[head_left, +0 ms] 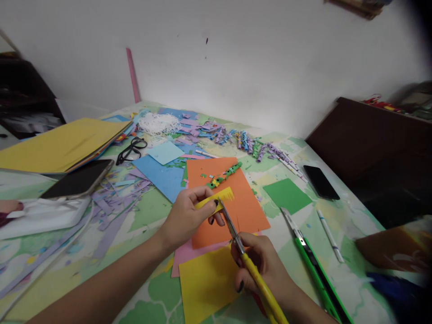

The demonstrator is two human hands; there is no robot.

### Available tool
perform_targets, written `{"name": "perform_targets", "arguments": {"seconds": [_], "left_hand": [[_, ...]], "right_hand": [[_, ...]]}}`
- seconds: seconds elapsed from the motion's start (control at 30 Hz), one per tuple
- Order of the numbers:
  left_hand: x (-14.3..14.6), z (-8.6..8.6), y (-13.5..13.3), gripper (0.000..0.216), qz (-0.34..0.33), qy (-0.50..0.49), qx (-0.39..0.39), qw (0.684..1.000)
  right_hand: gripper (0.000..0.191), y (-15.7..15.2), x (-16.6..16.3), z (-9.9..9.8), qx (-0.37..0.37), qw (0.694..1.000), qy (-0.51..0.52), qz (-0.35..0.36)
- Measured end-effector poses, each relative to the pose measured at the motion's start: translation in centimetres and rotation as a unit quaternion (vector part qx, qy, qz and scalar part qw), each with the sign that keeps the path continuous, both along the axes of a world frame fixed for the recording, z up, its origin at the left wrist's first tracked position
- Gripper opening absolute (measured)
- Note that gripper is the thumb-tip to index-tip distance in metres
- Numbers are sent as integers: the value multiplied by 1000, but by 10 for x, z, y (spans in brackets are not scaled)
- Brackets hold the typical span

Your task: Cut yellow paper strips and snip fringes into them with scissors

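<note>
My left hand (pixel 191 213) pinches a small yellow paper strip (pixel 221 198) between thumb and fingers. Short slits make a fringe along the strip's far right end. My right hand (pixel 261 261) is wrapped round yellow-handled scissors (pixel 254 272), whose blades meet the strip's edge by the left thumb. Below both hands lies an orange sheet (pixel 248 207), bearing a green rolled piece with yellow bits (pixel 224 175). A yellow sheet (pixel 205 281) rests nearer me, partly covered by my right hand, over a pink sheet (pixel 184 256).
At right lie a green cutter knife (pixel 313 265), a white pen (pixel 330 236), a green square (pixel 286 195) and a phone (pixel 320 181). Black glasses (pixel 132 150), a larger dark-screened device (pixel 81 177) and stacked yellow sheets (pixel 64 144) are left. White string (pixel 158 123) and curled paper pieces line the back.
</note>
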State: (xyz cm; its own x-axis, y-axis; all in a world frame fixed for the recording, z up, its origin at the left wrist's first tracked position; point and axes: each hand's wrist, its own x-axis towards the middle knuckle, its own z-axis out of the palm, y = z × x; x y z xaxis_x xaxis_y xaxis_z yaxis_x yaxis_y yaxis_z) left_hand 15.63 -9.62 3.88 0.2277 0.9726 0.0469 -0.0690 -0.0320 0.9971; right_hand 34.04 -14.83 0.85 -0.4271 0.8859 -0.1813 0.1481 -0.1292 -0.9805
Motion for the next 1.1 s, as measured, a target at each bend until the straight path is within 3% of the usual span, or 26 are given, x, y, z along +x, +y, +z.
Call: {"name": "perform_targets", "arguments": {"seconds": [0.53, 1.1], "left_hand": [[1, 1, 0, 13, -6, -6, 6, 1000], [1, -1, 1, 11, -1, -4, 7, 1000]], "right_hand": [[66, 0, 1, 4, 17, 1000, 4, 10], [60, 1, 2, -1, 9, 1000, 6, 8]]}}
